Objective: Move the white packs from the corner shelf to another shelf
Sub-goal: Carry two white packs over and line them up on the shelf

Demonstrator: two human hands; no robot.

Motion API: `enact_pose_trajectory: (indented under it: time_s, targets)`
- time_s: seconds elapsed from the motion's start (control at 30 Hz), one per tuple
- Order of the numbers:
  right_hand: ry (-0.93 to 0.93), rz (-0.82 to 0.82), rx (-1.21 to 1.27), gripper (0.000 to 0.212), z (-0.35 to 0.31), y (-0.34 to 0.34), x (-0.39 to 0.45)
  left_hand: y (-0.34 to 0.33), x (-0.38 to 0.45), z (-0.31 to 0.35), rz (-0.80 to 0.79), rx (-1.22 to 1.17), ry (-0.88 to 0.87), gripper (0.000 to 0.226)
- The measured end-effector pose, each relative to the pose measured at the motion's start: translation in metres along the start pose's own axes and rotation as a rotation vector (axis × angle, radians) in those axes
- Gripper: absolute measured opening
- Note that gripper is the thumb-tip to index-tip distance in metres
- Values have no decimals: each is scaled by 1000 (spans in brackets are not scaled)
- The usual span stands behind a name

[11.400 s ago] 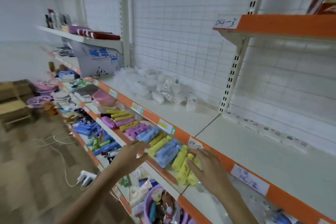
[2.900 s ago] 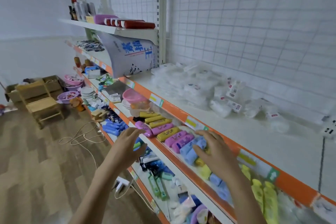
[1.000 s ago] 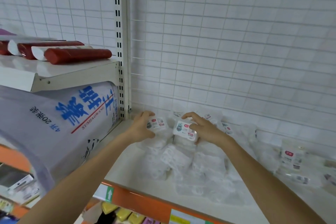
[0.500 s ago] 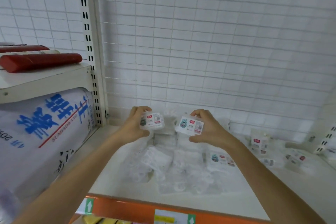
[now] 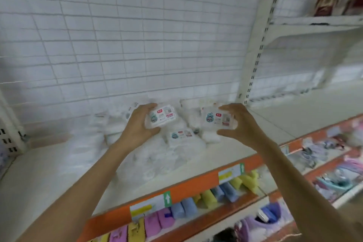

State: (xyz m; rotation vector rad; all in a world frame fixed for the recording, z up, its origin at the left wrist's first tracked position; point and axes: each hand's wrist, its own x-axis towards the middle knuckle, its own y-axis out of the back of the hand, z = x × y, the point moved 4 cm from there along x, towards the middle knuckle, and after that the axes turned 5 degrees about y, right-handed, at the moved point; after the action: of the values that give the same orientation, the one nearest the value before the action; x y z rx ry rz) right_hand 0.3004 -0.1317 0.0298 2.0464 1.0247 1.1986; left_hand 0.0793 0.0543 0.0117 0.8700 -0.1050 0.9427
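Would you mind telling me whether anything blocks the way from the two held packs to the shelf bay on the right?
Nothing visible does. The left hand and right hand each hold a white pack above the pile; the right shelf bay looks bare past the upright post.

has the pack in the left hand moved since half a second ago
Yes. The pack in the left hand has gone right, away from the corner post.

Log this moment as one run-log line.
left hand: grips white pack | right hand: grips second pack | both above pile | placed: not yet
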Motion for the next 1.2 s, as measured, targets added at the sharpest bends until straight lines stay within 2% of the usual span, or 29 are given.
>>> enact_pose_trajectory:
  time_s: [0.37, 0.6, 0.77, 0.83, 0.97, 1.2]
  targets:
    - [-246, 157, -170, 68, 84, 119, -149, -158, -8, 131, -289, -64, -253, 69]
    - [-404, 177, -164, 70, 158, 202, -261, -271, -36, 225, -362, -164, -210, 71]
    - [-438, 207, -193, 71, 206, 256, -329, -348, -60, 277, -395, -188, -189, 96]
    - [-474, 214, -197, 73, 222, 270, -345, -369, -62, 290, -386, -174, -191, 95]
    - [-510, 242, -184, 72, 258, 286, -362, -411, -57, 315, -432, -93, -233, 71]
    - [-524, 235, -132, 70, 327, 291, -333, -479, -10, 339, -441, -107, -253, 67]
